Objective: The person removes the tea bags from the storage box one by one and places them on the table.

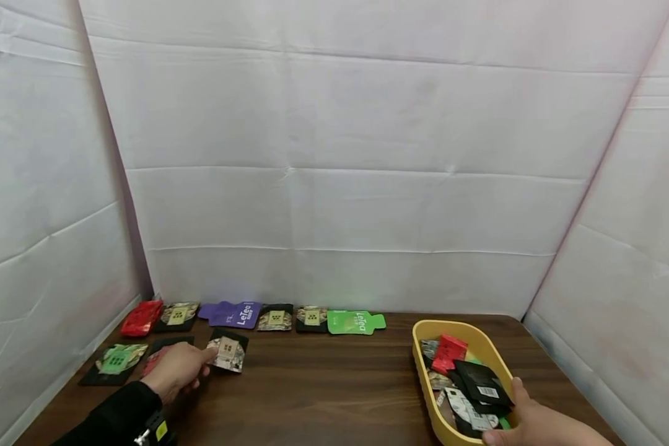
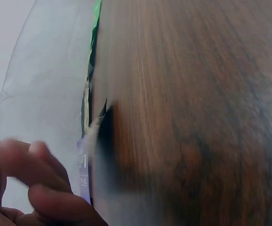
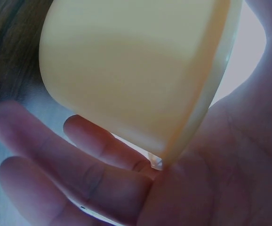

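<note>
Pinching a brown tea packet (image 1: 228,354) at its near corner, the left hand (image 1: 176,370) sets it flat beside the laid-out rows; the right hand (image 1: 529,421) cups the yellow tray (image 1: 424,378), fingers loosely curled underneath, steadying it.

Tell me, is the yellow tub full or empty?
Partly full. The yellow tub holds a jumble of packets, red and black ones on top.
</note>
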{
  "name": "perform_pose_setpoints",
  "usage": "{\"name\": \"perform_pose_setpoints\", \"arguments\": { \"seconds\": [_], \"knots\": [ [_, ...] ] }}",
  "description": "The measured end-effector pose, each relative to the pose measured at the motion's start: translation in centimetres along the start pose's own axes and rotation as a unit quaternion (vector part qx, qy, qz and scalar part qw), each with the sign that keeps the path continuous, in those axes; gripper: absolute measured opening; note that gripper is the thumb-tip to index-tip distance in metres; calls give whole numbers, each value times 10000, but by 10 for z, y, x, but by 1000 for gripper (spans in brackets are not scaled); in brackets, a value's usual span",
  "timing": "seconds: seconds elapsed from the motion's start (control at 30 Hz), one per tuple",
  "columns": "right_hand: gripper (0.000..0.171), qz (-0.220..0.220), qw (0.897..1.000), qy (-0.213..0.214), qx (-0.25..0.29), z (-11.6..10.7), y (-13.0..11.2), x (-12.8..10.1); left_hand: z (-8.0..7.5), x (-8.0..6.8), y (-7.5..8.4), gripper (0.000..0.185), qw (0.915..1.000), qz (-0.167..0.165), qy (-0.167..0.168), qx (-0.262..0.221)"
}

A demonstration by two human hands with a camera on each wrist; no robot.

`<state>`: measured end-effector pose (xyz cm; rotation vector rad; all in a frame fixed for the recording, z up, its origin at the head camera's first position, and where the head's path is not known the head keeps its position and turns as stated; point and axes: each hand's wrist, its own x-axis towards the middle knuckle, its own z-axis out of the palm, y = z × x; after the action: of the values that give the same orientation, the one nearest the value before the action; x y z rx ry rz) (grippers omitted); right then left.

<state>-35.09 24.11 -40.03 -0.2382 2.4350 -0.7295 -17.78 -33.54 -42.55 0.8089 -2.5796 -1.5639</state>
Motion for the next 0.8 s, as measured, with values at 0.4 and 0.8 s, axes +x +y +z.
{"name": "perform_pose_setpoints", "arguments": {
  "seconds": [0.4, 0.8],
  "knots": [
    [131, -615, 9952, -104, -756, -6, -5, 0, 15, -15, 16, 17, 9950, 921, -4, 399],
    [133, -771, 9924, -28, -955, -5, -1, -3, 164, -32, 118, 26, 8315, 4894, -590, 2561]
  ]
}}
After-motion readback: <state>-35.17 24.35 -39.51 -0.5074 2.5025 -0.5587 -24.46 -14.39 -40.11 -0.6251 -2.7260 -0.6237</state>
